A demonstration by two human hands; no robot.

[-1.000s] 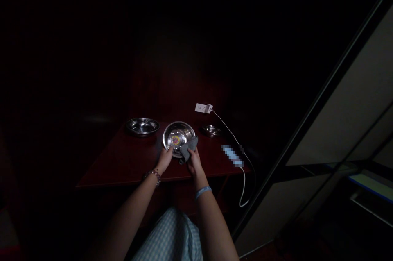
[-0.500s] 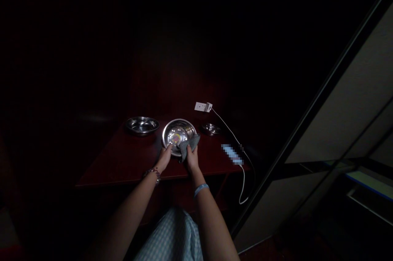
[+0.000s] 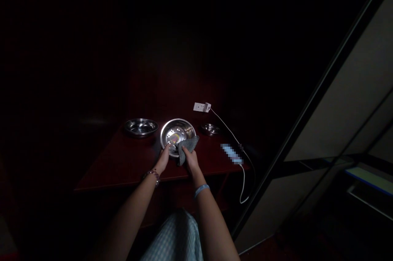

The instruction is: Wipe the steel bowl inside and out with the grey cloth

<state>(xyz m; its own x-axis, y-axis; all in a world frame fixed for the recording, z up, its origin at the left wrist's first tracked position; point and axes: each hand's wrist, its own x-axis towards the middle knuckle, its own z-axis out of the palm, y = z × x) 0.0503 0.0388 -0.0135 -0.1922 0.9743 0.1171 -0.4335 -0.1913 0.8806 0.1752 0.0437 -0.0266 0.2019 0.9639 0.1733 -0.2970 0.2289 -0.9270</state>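
A shiny steel bowl (image 3: 176,130) with a coloured sticker inside stands tilted toward me on the dark red table (image 3: 123,162). My left hand (image 3: 163,158) grips its near rim, thumb on the edge. My right hand (image 3: 190,159) is closed on a grey cloth (image 3: 188,146) pressed against the bowl's right rim. A bead bracelet is on my left wrist and a light blue band on my right.
A second steel bowl (image 3: 141,126) sits to the left and a small steel dish (image 3: 210,129) to the right. A white power strip (image 3: 202,107) lies behind, its cable (image 3: 242,175) running past a blurred item (image 3: 231,153) and off the table's right edge. A dark-framed panel (image 3: 337,101) stands at right.
The cloth in my right hand has slid slightly along the bowl's right rim, and the bowl has shifted a little left and tilted. My left hand keeps its hold on the rim.
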